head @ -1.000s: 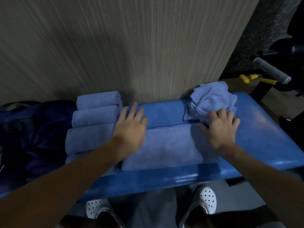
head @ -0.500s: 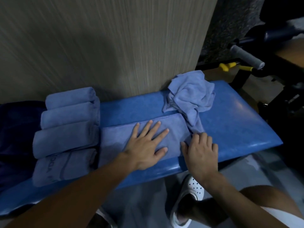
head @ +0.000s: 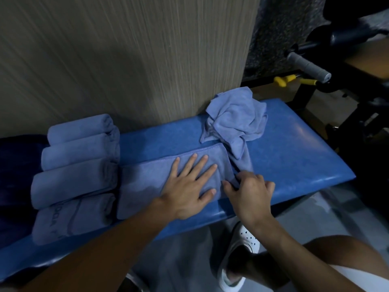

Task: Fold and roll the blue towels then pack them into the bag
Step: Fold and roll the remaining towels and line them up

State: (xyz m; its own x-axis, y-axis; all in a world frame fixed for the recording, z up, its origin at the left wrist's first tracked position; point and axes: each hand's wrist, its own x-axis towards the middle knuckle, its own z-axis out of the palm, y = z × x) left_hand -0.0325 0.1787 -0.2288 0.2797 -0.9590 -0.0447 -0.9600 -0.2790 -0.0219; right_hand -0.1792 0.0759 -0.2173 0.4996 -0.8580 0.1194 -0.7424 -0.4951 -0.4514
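A folded blue towel (head: 147, 182) lies flat along the blue padded bench (head: 294, 148). My left hand (head: 189, 186) presses flat on its right half with fingers spread. At the towel's right end my right hand (head: 250, 188) curls its fingers and pinches the edge. Several rolled blue towels (head: 75, 163) sit side by side at the bench's left end. A crumpled blue towel (head: 235, 119) is heaped at the back, right of the folded one. The dark blue bag (head: 14, 165) shows at the far left edge, mostly hidden.
A ribbed beige wall panel (head: 126, 60) rises directly behind the bench. Black gym equipment with a grey grip (head: 307, 66) and a yellow pin (head: 284, 81) stands at the right. My white shoe (head: 242, 239) is on the grey floor below the bench edge.
My left hand slid right along the folded towel and now lies flat near its right end. My right hand came down to the towel's end and curled onto its edge.
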